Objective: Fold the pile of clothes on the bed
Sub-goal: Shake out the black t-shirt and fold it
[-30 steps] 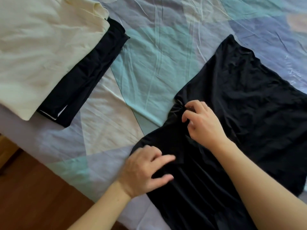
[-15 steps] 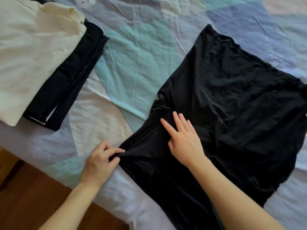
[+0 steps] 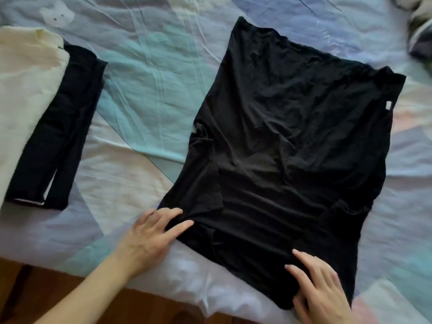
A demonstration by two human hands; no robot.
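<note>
A black T-shirt [image 3: 292, 136] lies spread on the bed, its left sleeve folded in over the body. My left hand [image 3: 149, 235] pinches the shirt's left edge between thumb and fingers, near the sleeve end. My right hand [image 3: 320, 288] rests flat with straight fingers on the shirt's near corner by the bed's edge. At the far left lie a folded black garment [image 3: 56, 136] and a folded cream garment [image 3: 23, 94], side by side.
The patchwork sheet [image 3: 149, 78] in blue, teal and cream covers the bed. The bed's near edge runs along the bottom, with wooden floor [image 3: 30, 298] below it. A crumpled dark and white cloth [image 3: 418, 31] sits at the top right corner.
My right hand slid from the shirt's middle down to its near corner. My left hand still pinches the left edge. The view pulled back, showing the whole shirt.
</note>
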